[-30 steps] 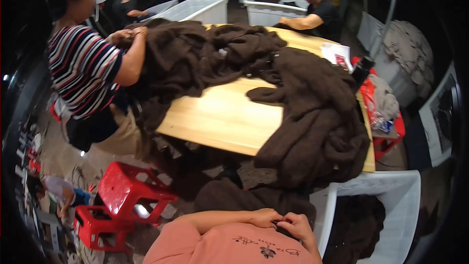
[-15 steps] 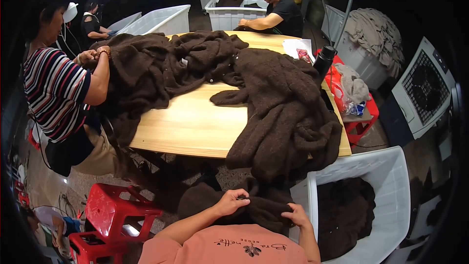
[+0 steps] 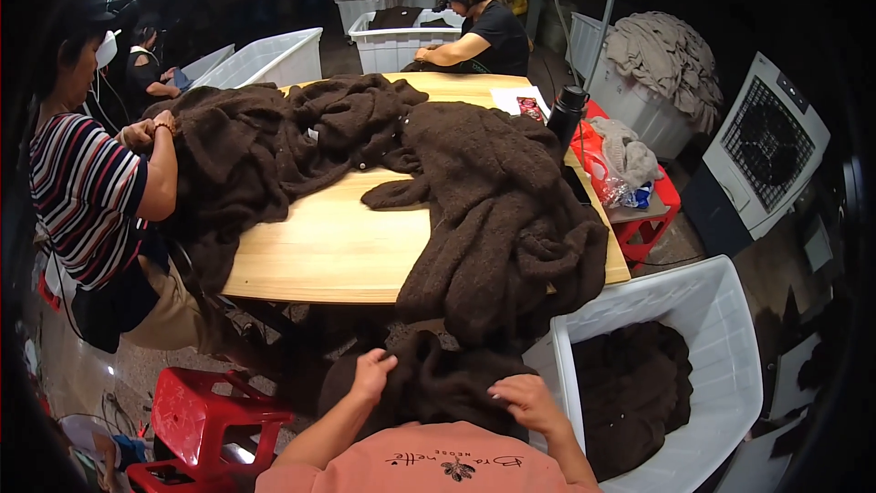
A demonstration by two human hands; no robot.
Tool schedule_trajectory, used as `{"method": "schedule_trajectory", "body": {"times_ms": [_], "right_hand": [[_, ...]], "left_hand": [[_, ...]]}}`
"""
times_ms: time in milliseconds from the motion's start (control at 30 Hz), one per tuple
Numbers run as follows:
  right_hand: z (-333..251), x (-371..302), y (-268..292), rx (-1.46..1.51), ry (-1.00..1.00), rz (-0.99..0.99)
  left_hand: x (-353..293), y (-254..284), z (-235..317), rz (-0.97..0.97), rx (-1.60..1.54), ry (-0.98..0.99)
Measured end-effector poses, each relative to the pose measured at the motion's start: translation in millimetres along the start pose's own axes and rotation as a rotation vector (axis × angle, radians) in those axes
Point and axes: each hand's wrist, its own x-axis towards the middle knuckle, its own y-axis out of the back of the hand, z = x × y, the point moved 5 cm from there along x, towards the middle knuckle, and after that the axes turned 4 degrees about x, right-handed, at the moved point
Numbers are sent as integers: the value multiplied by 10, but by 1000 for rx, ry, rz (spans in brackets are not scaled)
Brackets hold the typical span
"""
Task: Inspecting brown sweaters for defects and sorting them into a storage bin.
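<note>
A dark brown fuzzy knit garment (image 3: 429,382) lies bunched across my lap, below the near edge of the table. My left hand (image 3: 371,376) is closed on the upper left part of its cloth, thumb and fingers together. On the other side my right hand (image 3: 529,403) pinches the cloth at the garment's right, fingers bent. The cloth between the two hands sags in loose folds, and its lower part is hidden by my shirt. Just beyond, a large heap of the same brown knitwear (image 3: 497,192) covers the table's right side and hangs over its front edge.
A white bin (image 3: 721,347) with brown garments stands at my right. Red stools (image 3: 187,415) are at lower left. On the wooden table (image 3: 310,260), a co-worker in stripes (image 3: 91,173) handles brown knitwear; another sits at the far side. A black bottle (image 3: 568,114) stands at the right edge.
My hands have moved apart, the left one going left and the garment spreading between them. The whole view has shifted a little, so the table and bin appear further left.
</note>
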Motion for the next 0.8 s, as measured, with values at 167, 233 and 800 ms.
{"method": "schedule_trajectory", "body": {"times_ms": [167, 233, 800], "right_hand": [[-215, 228, -560, 652, -140, -342], [-157, 334, -717, 636, -168, -278], [-184, 420, -623, 256, 84, 249]], "left_hand": [[-294, -589, 177, -289, 169, -93], [-320, -795, 217, -430, 241, -153], [-275, -834, -64, -553, 76, 120]]}}
